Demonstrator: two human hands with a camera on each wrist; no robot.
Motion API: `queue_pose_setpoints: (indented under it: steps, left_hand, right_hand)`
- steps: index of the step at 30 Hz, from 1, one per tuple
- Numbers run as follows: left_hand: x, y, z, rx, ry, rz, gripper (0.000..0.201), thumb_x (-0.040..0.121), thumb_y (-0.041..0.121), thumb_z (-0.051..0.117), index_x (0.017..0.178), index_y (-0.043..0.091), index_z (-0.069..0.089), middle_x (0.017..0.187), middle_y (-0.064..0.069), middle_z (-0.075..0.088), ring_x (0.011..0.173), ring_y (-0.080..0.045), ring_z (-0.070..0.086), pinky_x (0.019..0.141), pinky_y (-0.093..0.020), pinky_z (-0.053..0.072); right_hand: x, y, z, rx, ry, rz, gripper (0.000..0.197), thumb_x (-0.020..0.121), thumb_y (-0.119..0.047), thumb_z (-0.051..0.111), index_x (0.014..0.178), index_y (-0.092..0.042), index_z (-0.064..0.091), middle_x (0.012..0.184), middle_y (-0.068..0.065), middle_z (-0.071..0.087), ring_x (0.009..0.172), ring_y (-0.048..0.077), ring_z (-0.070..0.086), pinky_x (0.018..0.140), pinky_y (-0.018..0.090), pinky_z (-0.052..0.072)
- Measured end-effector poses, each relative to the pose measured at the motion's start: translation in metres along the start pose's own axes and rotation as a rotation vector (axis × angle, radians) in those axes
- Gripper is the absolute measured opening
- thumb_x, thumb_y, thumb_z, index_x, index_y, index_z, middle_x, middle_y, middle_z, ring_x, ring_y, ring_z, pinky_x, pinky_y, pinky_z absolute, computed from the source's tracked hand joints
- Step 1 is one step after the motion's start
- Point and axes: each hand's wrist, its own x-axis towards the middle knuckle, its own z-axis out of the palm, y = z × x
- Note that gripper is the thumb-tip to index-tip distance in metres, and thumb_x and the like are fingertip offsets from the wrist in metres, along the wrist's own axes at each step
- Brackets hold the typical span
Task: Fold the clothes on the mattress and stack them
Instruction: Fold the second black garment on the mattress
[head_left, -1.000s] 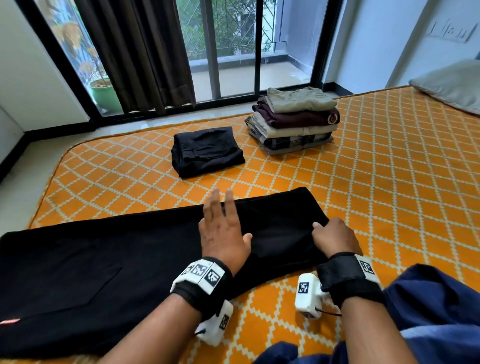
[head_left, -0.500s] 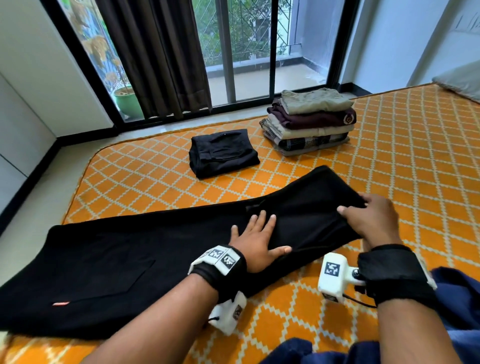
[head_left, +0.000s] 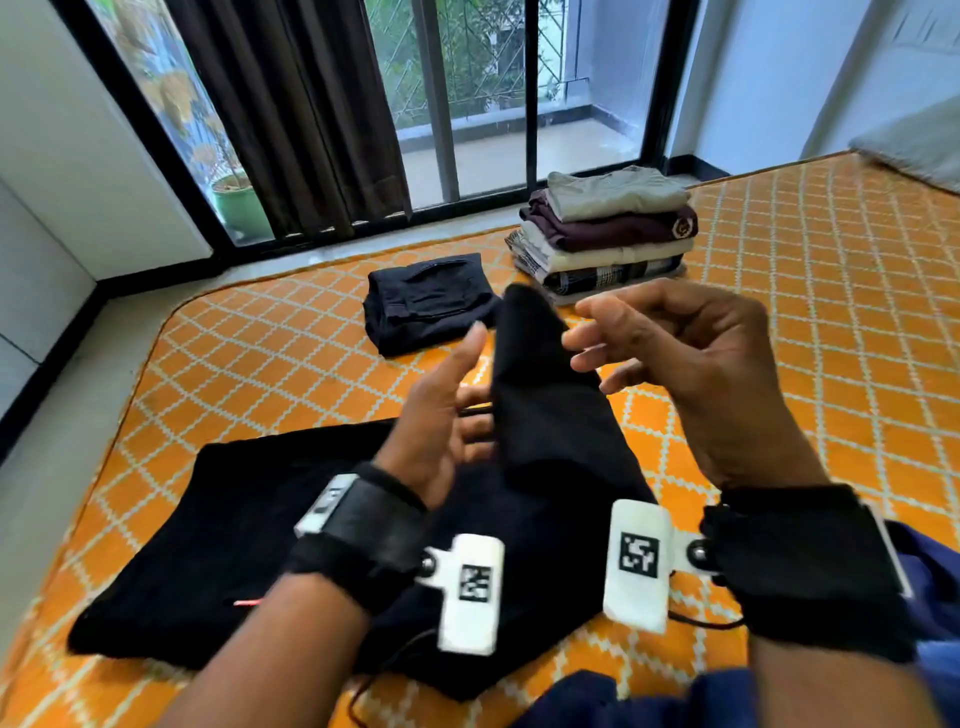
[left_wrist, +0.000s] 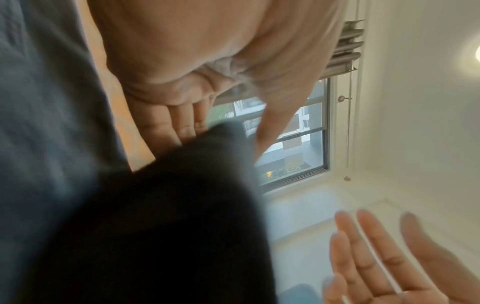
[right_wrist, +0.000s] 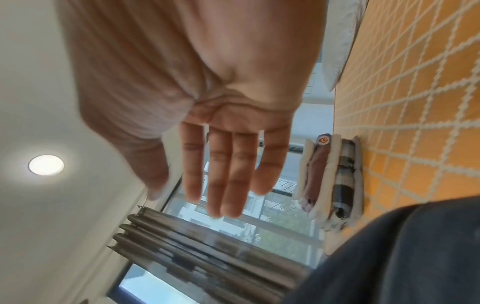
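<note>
Black trousers (head_left: 550, 415) leg upright between left hand (head_left: 441, 415), right hand (head_left: 691, 374), fingers spread

I see the black trousers (head_left: 550, 415), flat on the mattress (head_left: 779, 312) a second ago, now rearing up by one end between my raised left hand (head_left: 441, 415) and right hand (head_left: 691, 364), fingers loosened off the cloth.

The trousers (head_left: 550, 436) are black. The mattress (head_left: 831, 291) is orange with a white diamond lattice. The stack (head_left: 608, 234) shows grey-green, maroon, cream and dark plaid layers. The curtain (head_left: 296, 114) is dark brown.
</note>
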Motion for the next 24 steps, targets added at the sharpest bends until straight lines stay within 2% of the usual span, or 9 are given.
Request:
queue_pose_setpoints:
  steps: [3,5,8,11,14,16,18,21,24]
  left_hand:
    - [-0.005,-0.019,-0.040,0.187,0.261,0.033,0.078,0.058,0.007,0.087,0.131,0.010,0.057,0.103,-0.014,0.076,0.084,-0.026,0.073,0.073,-0.040,0.061]
    - [-0.007,-0.046,-0.054,0.265,0.335,-0.017,0.079,0.054,-0.001,0.082,0.127,0.011,0.054,0.105,-0.017,0.074,0.091,-0.029,0.073,0.083,-0.047,0.062]
    - [-0.005,-0.082,-0.067,0.409,0.374,-0.027,0.080,0.054,0.015,0.081,0.128,0.021,0.051,0.116,-0.009,0.071,0.103,-0.024,0.070,0.097,-0.048,0.058]
    - [-0.004,-0.093,-0.070,0.654,0.376,0.006,0.091,0.077,0.017,0.084,0.153,0.020,0.034,0.136,-0.006,0.063,0.122,-0.024,0.062,0.109,-0.039,0.048]
    - [-0.003,-0.088,-0.071,0.787,0.374,0.019,0.097,0.086,0.019,0.078,0.162,0.021,0.018,0.146,-0.014,0.055,0.134,-0.029,0.055,0.115,-0.035,0.041]
    - [-0.003,-0.085,-0.071,0.900,0.364,0.023,0.100,0.089,0.020,0.076,0.164,0.018,0.010,0.155,-0.016,0.044,0.141,-0.030,0.046,0.118,-0.033,0.035]
    - [-0.006,-0.083,-0.065,1.049,0.355,0.037,0.103,0.090,0.027,0.076,0.164,0.015,0.005,0.160,-0.015,0.029,0.145,-0.032,0.038,0.118,-0.033,0.031]
    - [-0.020,-0.078,-0.057,1.306,0.462,0.084,0.094,0.084,0.048,0.079,0.155,0.015,0.026,0.146,-0.008,0.034,0.134,-0.028,0.043,0.108,-0.035,0.042]
    - [-0.026,-0.080,-0.051,1.349,0.458,0.106,0.065,0.085,0.054,0.076,0.131,0.017,0.049,0.131,-0.007,0.051,0.121,-0.029,0.055,0.101,-0.038,0.046]
  right_hand:
    - [0.002,0.028,0.001,-0.259,0.159,0.034,0.011,0.092,-0.029,0.078,0.087,-0.019,0.077,0.079,0.000,0.078,0.071,0.022,0.075,0.060,0.033,0.056]
    - [-0.002,0.060,-0.008,-0.608,0.192,0.160,0.017,0.087,-0.041,0.080,0.081,-0.025,0.073,0.075,-0.010,0.073,0.073,0.014,0.072,0.070,0.035,0.058]
    - [-0.012,0.097,-0.015,-0.866,0.038,0.495,0.046,0.072,-0.067,0.080,0.093,-0.028,0.070,0.091,-0.006,0.074,0.088,0.020,0.071,0.081,0.040,0.058]
    - [-0.019,0.110,-0.007,-0.926,-0.244,0.738,0.079,0.057,-0.080,0.082,0.104,-0.018,0.065,0.102,0.002,0.069,0.095,0.026,0.067,0.077,0.038,0.056]
    - [-0.023,0.113,-0.001,-0.951,-0.385,0.846,0.079,0.049,-0.080,0.086,0.090,-0.016,0.065,0.086,0.001,0.069,0.079,0.022,0.066,0.054,0.030,0.042]
    - [-0.025,0.114,0.002,-0.921,-0.390,0.900,0.077,0.050,-0.075,0.089,0.089,-0.013,0.066,0.083,0.002,0.069,0.074,0.021,0.065,0.052,0.030,0.039]
    - [-0.026,0.119,0.002,-0.842,-0.357,0.928,0.069,0.051,-0.065,0.094,0.084,-0.009,0.070,0.083,0.006,0.072,0.076,0.024,0.068,0.058,0.032,0.047]
    - [-0.025,0.127,0.003,-0.757,-0.272,0.935,0.058,0.052,-0.053,0.099,0.080,-0.008,0.076,0.082,0.010,0.077,0.077,0.031,0.073,0.069,0.039,0.055]
    - [-0.022,0.123,0.006,-0.681,-0.226,0.917,0.037,0.067,-0.026,0.098,0.086,-0.002,0.077,0.079,0.013,0.077,0.074,0.030,0.073,0.066,0.037,0.055]
